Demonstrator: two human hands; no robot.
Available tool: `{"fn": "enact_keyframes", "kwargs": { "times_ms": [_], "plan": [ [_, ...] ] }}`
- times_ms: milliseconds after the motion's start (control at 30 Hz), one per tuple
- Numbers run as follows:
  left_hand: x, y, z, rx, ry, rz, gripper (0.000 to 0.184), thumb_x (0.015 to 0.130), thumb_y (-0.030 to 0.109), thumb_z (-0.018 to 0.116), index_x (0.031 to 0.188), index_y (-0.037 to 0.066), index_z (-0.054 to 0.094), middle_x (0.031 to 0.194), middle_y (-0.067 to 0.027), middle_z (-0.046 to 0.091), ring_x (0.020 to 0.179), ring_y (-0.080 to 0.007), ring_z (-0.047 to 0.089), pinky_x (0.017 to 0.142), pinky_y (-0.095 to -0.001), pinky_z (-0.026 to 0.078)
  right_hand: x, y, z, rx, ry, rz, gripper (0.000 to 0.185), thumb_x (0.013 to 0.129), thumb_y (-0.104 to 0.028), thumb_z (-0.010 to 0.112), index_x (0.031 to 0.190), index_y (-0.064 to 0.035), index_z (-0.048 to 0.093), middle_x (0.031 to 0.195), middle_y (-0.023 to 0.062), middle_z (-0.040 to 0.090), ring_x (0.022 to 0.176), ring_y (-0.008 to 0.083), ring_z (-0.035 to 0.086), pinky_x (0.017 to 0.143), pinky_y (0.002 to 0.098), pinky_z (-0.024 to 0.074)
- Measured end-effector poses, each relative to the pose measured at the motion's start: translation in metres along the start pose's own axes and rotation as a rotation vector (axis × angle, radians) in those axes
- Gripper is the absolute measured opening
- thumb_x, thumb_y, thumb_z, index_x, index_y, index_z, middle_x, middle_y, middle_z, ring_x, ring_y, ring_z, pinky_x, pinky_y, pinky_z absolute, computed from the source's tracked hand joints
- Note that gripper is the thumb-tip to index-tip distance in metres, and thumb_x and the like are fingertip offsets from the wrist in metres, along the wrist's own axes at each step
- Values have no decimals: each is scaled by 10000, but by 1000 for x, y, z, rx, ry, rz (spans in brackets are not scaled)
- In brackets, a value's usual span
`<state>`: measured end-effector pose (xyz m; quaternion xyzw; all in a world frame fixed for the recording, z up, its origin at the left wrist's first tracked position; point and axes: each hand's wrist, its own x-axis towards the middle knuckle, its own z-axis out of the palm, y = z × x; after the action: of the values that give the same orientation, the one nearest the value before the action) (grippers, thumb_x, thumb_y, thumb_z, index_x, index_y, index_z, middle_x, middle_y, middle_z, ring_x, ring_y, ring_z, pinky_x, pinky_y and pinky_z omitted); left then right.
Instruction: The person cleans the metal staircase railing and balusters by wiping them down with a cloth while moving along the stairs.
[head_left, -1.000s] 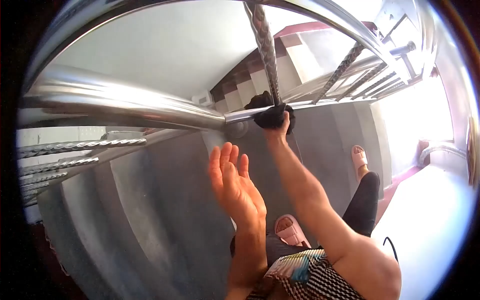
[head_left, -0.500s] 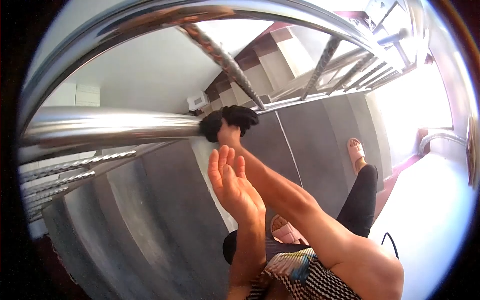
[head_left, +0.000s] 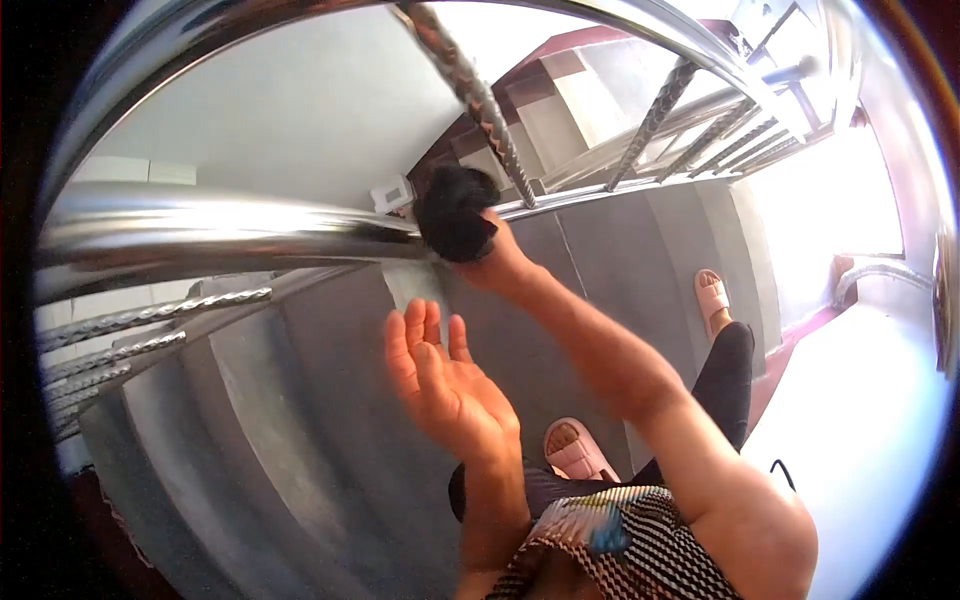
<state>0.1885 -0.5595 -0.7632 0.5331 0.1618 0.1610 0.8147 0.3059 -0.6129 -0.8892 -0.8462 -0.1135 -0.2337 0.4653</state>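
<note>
A black cloth (head_left: 457, 215), bunched up, is in my right hand (head_left: 497, 262). It sits at the far end of a thick, shiny steel post (head_left: 230, 235), against or just beside it; the contact is partly hidden. Most of my right fingers are covered by the cloth. Nearer to me, my left hand (head_left: 455, 400) is raised with its palm turned up. Its fingers are loosely curled and apart, holding nothing. It hovers below the post without touching it.
A curved steel handrail (head_left: 690, 35) arches overhead, with twisted metal balusters (head_left: 480, 110) under it. Grey stairs (head_left: 290, 400) lie at the left, and more steps (head_left: 545, 120) rise beyond the railing. My feet in pink sandals (head_left: 578, 450) stand on the grey floor. A white wall (head_left: 850, 430) is at the right.
My right hand has shifted slightly up and right, and the black cloth has turned to the upper side of it. My left hand has moved a little left and down, staying empty.
</note>
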Motion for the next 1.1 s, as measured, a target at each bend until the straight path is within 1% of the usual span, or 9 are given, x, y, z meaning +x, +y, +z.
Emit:
{"fn": "enact_keyframes", "kwargs": {
  "times_ms": [100, 167, 233, 467, 567, 767, 967, 1033, 1100],
  "plan": [
    [0, 1, 3, -40, -13, 2, 388, 866, 184, 486, 1220, 63, 385, 1196, -73, 474, 1091, -179, 436, 920, -361, 326, 14, 27, 37, -155, -181, -229, 489, 633, -285, 648, 1071, -95, 542, 1055, 130, 554, 934, 328, 557, 733, 418, 463],
    [-3, 2, 4, -90, -18, -55, 373, 874, 154, 467, 1223, 58, 378, 1195, -74, 473, 1098, -176, 432, 925, -361, 328, 44, 41, 37, -249, -990, -10, 497, 598, -311, 671, 1022, -69, 580, 965, 142, 591, 949, 253, 558, 774, 367, 450],
    [-5, 3, 6, -98, -39, -51, 364, 879, 124, 446, 1227, 54, 368, 1197, -80, 469, 1105, -174, 428, 925, -359, 335, 72, 51, 28, -146, -1271, 293, 605, 545, -375, 695, 1058, -78, 572, 983, 132, 600, 944, 241, 566, 767, 361, 457],
    [-5, 7, 1, -96, 13, -81, 367, 882, 139, 445, 1230, 55, 366, 1184, -82, 472, 1090, -176, 440, 923, -354, 346, 85, 27, 15, -323, -1437, 298, 638, 523, -420, 705, 1057, -94, 579, 961, 105, 618, 899, 234, 588, 746, 342, 472],
    [-7, 7, 3, -112, -3, -88, 379, 875, 169, 470, 1228, 68, 379, 1183, -74, 477, 1086, -176, 449, 927, -356, 346, -18, 89, 59, 54, -383, 257, 522, 607, -369, 673, 1052, -114, 573, 1030, 90, 580, 979, 282, 531, 842, 395, 422],
    [-9, 5, 4, -104, -16, -87, 386, 857, 170, 505, 1215, 74, 399, 1170, -71, 486, 1084, -179, 451, 919, -362, 354, -31, 52, 34, -126, -152, -49, 428, 720, -281, 605, 1115, -134, 528, 1126, 70, 531, 1079, 269, 453, 946, 364, 332],
    [0, -3, 6, -159, -6, -152, 373, 862, 151, 491, 1214, 73, 396, 1159, -75, 489, 1075, -176, 457, 910, -356, 373, -28, 57, 14, -488, -293, 21, 329, 741, -189, 580, 1054, -95, 552, 1069, 124, 526, 1009, 314, 483, 871, 352, 415],
    [-3, 3, 8, -185, 5, -202, 360, 864, 147, 485, 1206, 67, 404, 1153, -75, 494, 1071, -175, 461, 910, -351, 378, 1, 59, 20, -812, -778, 257, 244, 695, -140, 610, 914, -36, 635, 1032, 145, 559, 953, 298, 543, 822, 358, 449],
    [-8, 7, 5, -183, -12, -171, 352, 864, 148, 482, 1198, 61, 414, 1144, -73, 499, 1061, -174, 471, 913, -350, 380, 34, 78, 20, -586, -1198, 60, 246, 624, -155, 665, 848, -54, 661, 920, 130, 623, 847, 274, 604, 725, 359, 491]
  ]
}}
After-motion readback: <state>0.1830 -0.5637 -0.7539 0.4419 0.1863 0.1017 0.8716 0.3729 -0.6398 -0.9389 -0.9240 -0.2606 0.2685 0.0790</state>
